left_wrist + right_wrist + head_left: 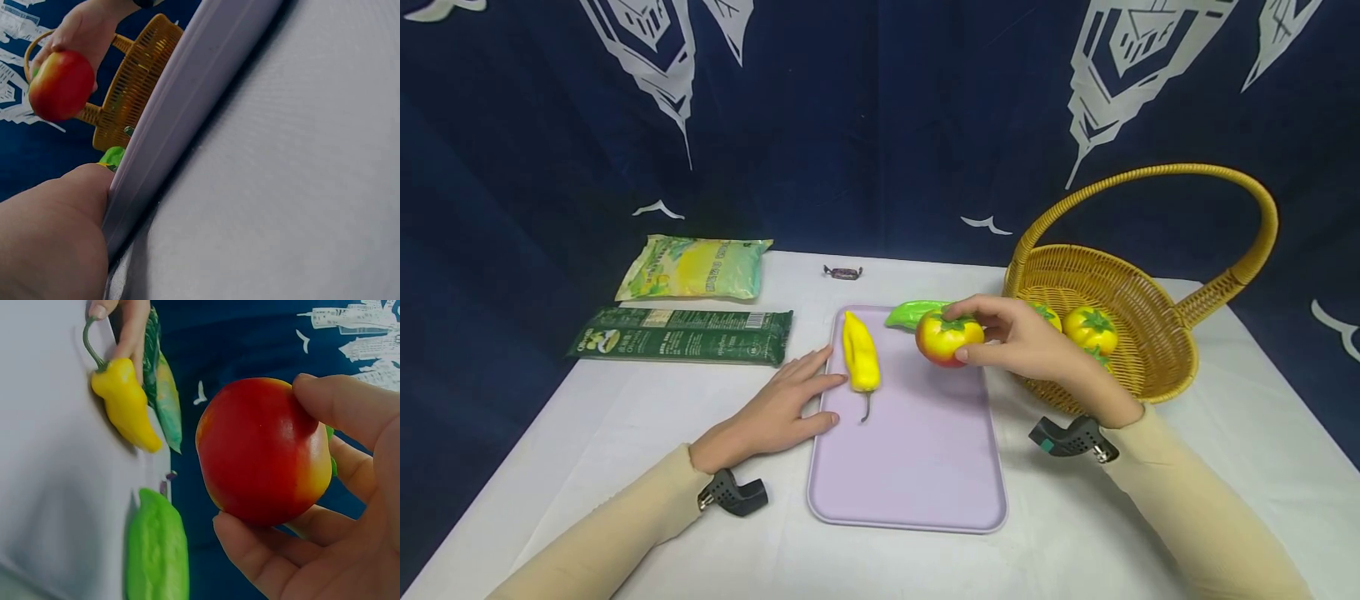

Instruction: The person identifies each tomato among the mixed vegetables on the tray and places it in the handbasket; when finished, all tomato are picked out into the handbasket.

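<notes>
In the head view, my right hand (pixel 1026 343) holds a red-and-yellow tomato (pixel 947 340) with a green leafy top, between thumb and fingertips above the upper right of a lilac tray (pixel 910 467). The right wrist view shows the tomato's red underside (pixel 262 456). My left hand (pixel 778 410) lies with fingers spread at the tray's left edge, fingertips close to a yellow pepper (pixel 861 354) on the tray. Behind the held tomato, a green pepper (pixel 912 314) lies near the tray's far edge, partly hidden.
A wicker basket (pixel 1157 342) with a tall handle leans open at the right, holding several yellow tomatoes (pixel 1090 329). At the back left lie a dark green packet (pixel 700 335) and a yellow-green bag (pixel 700 268). A small wrapped candy (pixel 843 273) sits beyond the tray.
</notes>
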Action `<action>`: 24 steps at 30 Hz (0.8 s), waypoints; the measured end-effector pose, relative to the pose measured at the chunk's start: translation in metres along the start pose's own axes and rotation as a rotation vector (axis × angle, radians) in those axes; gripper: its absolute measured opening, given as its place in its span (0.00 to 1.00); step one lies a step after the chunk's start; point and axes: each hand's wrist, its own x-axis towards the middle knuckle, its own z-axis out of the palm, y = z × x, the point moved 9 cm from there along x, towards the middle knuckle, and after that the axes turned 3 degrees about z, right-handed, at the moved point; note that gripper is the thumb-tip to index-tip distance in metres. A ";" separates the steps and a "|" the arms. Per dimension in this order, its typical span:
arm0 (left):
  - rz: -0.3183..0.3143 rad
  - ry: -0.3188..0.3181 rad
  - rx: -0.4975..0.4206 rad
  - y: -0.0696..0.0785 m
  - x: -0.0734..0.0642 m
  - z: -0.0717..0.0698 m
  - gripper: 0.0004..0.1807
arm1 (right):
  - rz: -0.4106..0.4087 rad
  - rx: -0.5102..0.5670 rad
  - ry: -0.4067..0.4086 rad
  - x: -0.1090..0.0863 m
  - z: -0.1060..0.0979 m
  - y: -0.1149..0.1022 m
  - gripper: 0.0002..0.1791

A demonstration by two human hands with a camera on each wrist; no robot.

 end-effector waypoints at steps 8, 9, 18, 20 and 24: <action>0.006 -0.003 0.001 0.000 0.001 0.000 0.31 | -0.057 -0.031 0.083 -0.030 -0.034 -0.004 0.23; 0.005 -0.002 0.001 0.000 0.001 0.000 0.31 | -0.057 -0.040 0.094 -0.035 -0.039 -0.003 0.23; 0.004 0.000 0.005 -0.001 0.001 0.000 0.30 | 0.001 -0.123 0.186 -0.072 -0.075 0.018 0.22; 0.004 0.001 0.006 -0.001 0.001 0.000 0.30 | 0.001 -0.123 0.206 -0.079 -0.082 0.023 0.23; 0.000 -0.005 -0.001 0.000 0.001 0.001 0.31 | 0.021 -0.121 0.256 -0.093 -0.095 0.034 0.24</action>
